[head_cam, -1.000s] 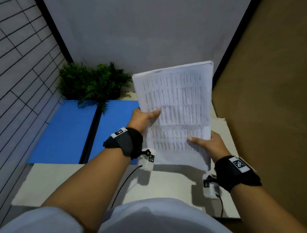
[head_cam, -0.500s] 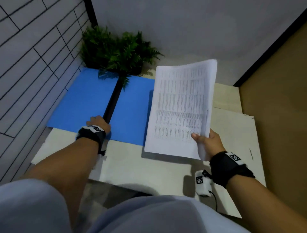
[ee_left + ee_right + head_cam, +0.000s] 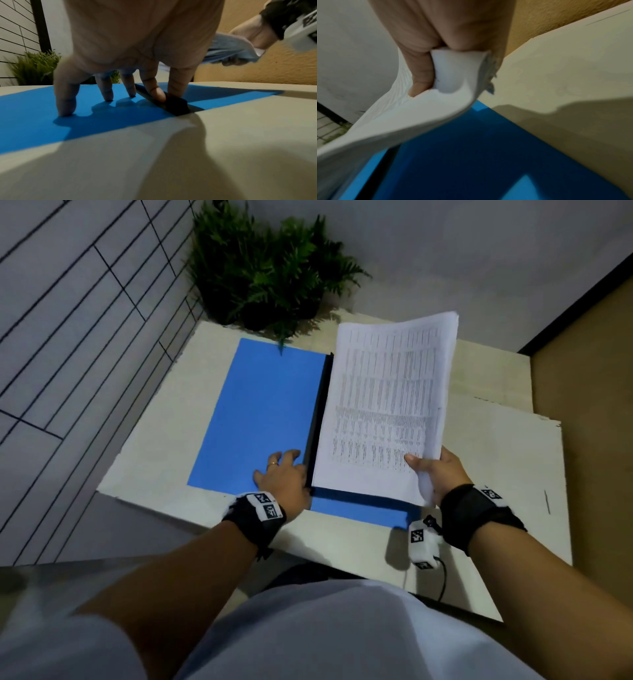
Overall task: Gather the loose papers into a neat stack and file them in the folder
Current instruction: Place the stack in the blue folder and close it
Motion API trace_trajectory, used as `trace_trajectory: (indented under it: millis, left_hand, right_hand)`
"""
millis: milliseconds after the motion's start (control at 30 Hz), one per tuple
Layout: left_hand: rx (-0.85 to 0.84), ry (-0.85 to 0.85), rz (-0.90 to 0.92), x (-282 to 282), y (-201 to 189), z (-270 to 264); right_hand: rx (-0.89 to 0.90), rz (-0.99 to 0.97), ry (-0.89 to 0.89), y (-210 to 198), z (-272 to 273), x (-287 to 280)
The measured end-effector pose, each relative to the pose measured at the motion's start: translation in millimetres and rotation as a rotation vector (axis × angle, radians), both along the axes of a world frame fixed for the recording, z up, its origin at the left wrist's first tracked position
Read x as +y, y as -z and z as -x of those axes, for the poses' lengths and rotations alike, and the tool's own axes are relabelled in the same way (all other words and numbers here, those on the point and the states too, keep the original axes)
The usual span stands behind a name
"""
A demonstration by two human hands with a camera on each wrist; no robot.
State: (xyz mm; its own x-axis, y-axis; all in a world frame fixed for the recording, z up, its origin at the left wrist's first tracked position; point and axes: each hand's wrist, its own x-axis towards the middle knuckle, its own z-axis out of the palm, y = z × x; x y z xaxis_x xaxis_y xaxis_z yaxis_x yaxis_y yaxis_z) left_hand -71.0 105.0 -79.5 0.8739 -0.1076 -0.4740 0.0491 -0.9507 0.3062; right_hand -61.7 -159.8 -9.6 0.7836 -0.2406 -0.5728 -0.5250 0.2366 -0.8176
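Note:
An open blue folder with a black spine lies flat on the pale table. My left hand presses its spread fingers on the folder's left flap beside the spine. My right hand pinches the near right corner of a stack of printed papers, thumb on top. The stack hangs bent over the folder's right flap, which it mostly hides in the head view.
A green potted plant stands at the table's far edge, just behind the folder. A tiled wall runs along the left; an orange-brown wall rises at the right. Bare table top lies right of the papers.
My left hand let go of the papers and came down on the folder's left flap. The right hand alone has carried the stack over the folder's right flap.

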Motion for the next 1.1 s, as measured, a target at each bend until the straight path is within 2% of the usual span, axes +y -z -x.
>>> trace_trajectory:
  millis: [167,267,400,533,633,733,833,933,1033,1100]
  left_hand:
    - [-0.039,-0.061,0.129,15.5,-4.3,-7.9]
    - [-0.088,-0.258,0.123,50.1,-2.6,-19.9]
    - [-0.051,-0.648,0.047,99.0,-3.3,-33.6]
    - [-0.014,-0.790,0.001,123.4,-9.3,-45.0]
    - [-0.028,-0.705,0.115,134.6,-28.5,-55.3]
    - [-0.152,-0.600,0.243,130.3,-68.5,-63.4]
    - [-0.206,-0.386,0.297,104.0,-124.4,-58.6]
    - [-0.215,-0.155,0.438,64.1,-163.4,-46.8]
    - [-0.080,-0.030,0.664,17.2,-171.5,-40.6]
    - [0.069,-0.002,0.764,-11.4,-153.3,-44.5]
  right_hand:
    - [0.172,0.134,-0.077,35.9,10.3,-9.6]
    - [0.244,0.230,-0.164,52.2,9.3,-9.9]
    - [0.269,0.356,-0.257,69.2,1.3,-13.4]
    - [0.289,0.404,-0.324,69.8,-5.0,-14.1]
    - [0.312,0.439,-0.366,71.9,-9.4,-17.3]
    - [0.306,0.490,-0.402,73.9,-16.5,-15.2]
    - [0.369,0.618,-0.429,55.4,-17.3,-2.7]
    - [0.369,0.637,-0.406,51.7,-12.5,-0.6]
    - [0.298,0.574,-0.340,51.1,-2.6,-2.6]
    - [0.270,0.520,-0.324,50.5,0.5,-10.1]
